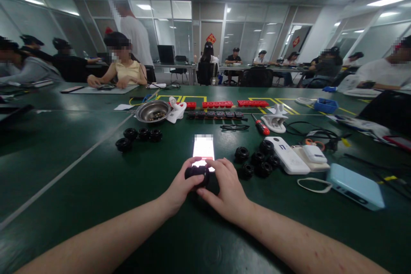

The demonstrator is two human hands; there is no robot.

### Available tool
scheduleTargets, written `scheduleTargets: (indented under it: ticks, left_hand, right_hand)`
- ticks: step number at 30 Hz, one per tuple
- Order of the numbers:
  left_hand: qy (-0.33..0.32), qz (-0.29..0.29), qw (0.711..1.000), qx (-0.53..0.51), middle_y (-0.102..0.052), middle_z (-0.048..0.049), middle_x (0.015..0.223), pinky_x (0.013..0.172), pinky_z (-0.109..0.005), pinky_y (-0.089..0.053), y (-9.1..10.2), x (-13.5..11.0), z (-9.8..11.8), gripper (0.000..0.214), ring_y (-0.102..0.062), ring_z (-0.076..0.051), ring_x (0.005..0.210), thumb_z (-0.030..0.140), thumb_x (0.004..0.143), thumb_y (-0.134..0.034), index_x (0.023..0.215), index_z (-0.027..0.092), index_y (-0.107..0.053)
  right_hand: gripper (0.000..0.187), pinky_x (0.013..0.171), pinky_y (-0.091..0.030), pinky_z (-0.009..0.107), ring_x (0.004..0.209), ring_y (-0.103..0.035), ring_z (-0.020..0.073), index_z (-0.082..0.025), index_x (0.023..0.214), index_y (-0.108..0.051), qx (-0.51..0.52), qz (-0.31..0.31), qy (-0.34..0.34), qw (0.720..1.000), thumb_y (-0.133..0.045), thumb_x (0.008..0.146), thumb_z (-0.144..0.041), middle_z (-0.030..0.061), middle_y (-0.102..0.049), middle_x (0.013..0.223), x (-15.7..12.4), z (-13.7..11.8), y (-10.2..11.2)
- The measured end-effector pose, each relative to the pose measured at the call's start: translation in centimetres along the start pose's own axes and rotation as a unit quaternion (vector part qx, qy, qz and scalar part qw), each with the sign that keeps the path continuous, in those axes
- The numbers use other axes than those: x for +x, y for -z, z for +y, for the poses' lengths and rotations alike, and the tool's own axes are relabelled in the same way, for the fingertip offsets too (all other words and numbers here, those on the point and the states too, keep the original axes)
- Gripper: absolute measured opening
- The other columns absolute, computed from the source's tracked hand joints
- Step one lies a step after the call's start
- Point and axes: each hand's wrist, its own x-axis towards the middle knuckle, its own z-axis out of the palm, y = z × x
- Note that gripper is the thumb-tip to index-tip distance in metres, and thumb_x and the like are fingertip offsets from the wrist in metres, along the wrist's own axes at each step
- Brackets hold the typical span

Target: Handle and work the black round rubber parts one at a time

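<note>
Just in front of me, my left hand (pixel 184 182) is closed around a black round part (pixel 198 174), its thumb lying across the near side. My right hand (pixel 226 184) curves about the same part from the right, with forefinger and thumb tips at its edge. Beyond the fingers a phone (pixel 203 147) lies flat with its screen lit, its lower end partly hidden by the hands. Similar black round parts sit in two groups on the table: one group (pixel 143 134) to the left, another group (pixel 265 158) right of my right hand.
Farther back are a metal bowl (pixel 153 112) with small brass-coloured pieces, red trays (pixel 217 104), a black strip of blocks (pixel 215 114), glasses (pixel 234 127) and a screwdriver (pixel 262 127). To the right lie a white power bank (pixel 287 155) and a light-blue box (pixel 355 186). People sit at surrounding tables.
</note>
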Motion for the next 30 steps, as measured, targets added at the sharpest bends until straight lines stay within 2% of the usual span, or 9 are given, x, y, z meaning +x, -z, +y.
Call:
scheduleTargets:
  ticks: [4, 7, 9, 12, 15, 17, 22, 27, 30]
  left_hand:
    - [0.008, -0.014, 1.0, 0.004, -0.054, -0.0043, 0.095, 0.063, -0.028, -0.046, -0.17, -0.16, 0.22, 0.051, -0.057, -0.018, 0.079, 0.029, 0.066, -0.062, 0.111, 0.022, -0.041]
    - [0.025, 0.0, 0.999, 0.041, -0.054, -0.0037, 0.086, 0.05, -0.027, -0.044, -0.24, 0.1, 0.0, 0.045, -0.056, -0.015, 0.061, 0.042, 0.07, -0.057, 0.106, 0.019, -0.042]
    - [0.033, 0.012, 0.997, 0.063, -0.053, -0.0019, 0.079, 0.045, -0.026, -0.043, -0.25, 0.24, -0.12, 0.044, -0.054, -0.013, 0.053, 0.042, 0.069, -0.058, 0.103, 0.018, -0.043]
    - [0.018, 0.015, 0.999, 0.037, -0.053, -0.0023, 0.085, 0.052, -0.026, -0.045, -0.2, 0.17, -0.04, 0.042, -0.056, -0.015, 0.063, 0.033, 0.068, -0.061, 0.103, 0.02, -0.044]
    - [0.016, -0.003, 1.0, 0.022, -0.052, -0.0025, 0.091, 0.058, -0.026, -0.045, -0.09, -0.02, 0.13, 0.049, -0.056, -0.015, 0.07, 0.025, 0.065, -0.063, 0.109, 0.022, -0.042]
    - [0.019, -0.014, 0.999, 0.028, -0.052, -0.0027, 0.09, 0.055, -0.026, -0.045, 0.0, -0.02, 0.11, 0.05, -0.055, -0.014, 0.066, 0.029, 0.067, -0.062, 0.111, 0.023, -0.04]
    - [0.04, 0.004, 0.998, 0.049, -0.053, -0.0033, 0.084, 0.047, -0.025, -0.043, 0.11, 0.28, -0.22, 0.044, -0.055, -0.015, 0.06, 0.04, 0.071, -0.056, 0.107, 0.02, -0.041]
    - [0.002, -0.007, 1.0, 0.005, -0.053, -0.0039, 0.097, 0.069, -0.028, -0.045, 0.15, -0.05, -0.05, 0.048, -0.056, -0.019, 0.084, 0.026, 0.065, -0.063, 0.109, 0.021, -0.043]
    - [0.01, -0.02, 1.0, 0.01, -0.053, -0.0044, 0.099, 0.067, -0.029, -0.045, 0.18, -0.12, 0.0, 0.051, -0.056, -0.02, 0.083, 0.028, 0.066, -0.063, 0.112, 0.023, -0.042]
  right_hand:
    - [0.031, 0.094, -0.031, 0.048, 0.096, -0.048, 0.0236, -0.019, 0.101, -0.049, 0.0, -0.002, 0.011, 1.0, -0.061, 0.072, -0.025, 0.0065, -0.058, 0.098, 0.01, 0.09, 0.04]
    - [0.036, 0.097, -0.027, 0.047, 0.102, -0.046, 0.0228, -0.019, 0.106, -0.046, 0.0, -0.007, 0.041, 0.999, -0.059, 0.072, -0.017, 0.0068, -0.055, 0.106, -0.09, 0.04, 0.05]
    - [0.041, 0.098, -0.026, 0.047, 0.103, -0.045, 0.0227, -0.019, 0.109, -0.044, 0.0, -0.006, 0.046, 0.999, -0.058, 0.071, -0.014, 0.0072, -0.054, 0.109, -0.14, -0.01, 0.03]
    - [0.048, 0.094, -0.031, 0.048, 0.101, -0.044, 0.0246, -0.017, 0.112, -0.042, -0.003, -0.004, 0.011, 1.0, -0.062, 0.068, -0.019, 0.0085, -0.054, 0.106, -0.07, 0.01, -0.03]
    - [0.038, 0.089, -0.035, 0.048, 0.096, -0.046, 0.0248, -0.017, 0.105, -0.047, 0.003, -0.005, -0.017, 1.0, -0.061, 0.071, -0.025, 0.0083, -0.056, 0.099, 0.12, 0.16, -0.04]
    - [0.032, 0.09, -0.034, 0.047, 0.095, -0.047, 0.0238, -0.018, 0.102, -0.048, 0.009, -0.005, -0.006, 1.0, -0.059, 0.073, -0.023, 0.0073, -0.057, 0.097, 0.2, 0.22, -0.01]
    - [0.036, 0.096, -0.029, 0.047, 0.099, -0.046, 0.0231, -0.019, 0.105, -0.047, 0.009, -0.018, 0.034, 0.999, -0.059, 0.071, -0.018, 0.0069, -0.056, 0.104, 0.06, -0.04, 0.11]
    - [0.042, 0.093, -0.031, 0.05, 0.098, -0.045, 0.0255, -0.018, 0.106, -0.046, 0.004, -0.013, -0.007, 1.0, -0.063, 0.069, -0.026, 0.0079, -0.056, 0.101, -0.03, -0.15, 0.07]
    - [0.034, 0.094, -0.03, 0.049, 0.097, -0.046, 0.0243, -0.018, 0.103, -0.048, 0.006, -0.014, 0.006, 1.0, -0.06, 0.072, -0.023, 0.007, -0.057, 0.099, 0.02, 0.0, 0.1]
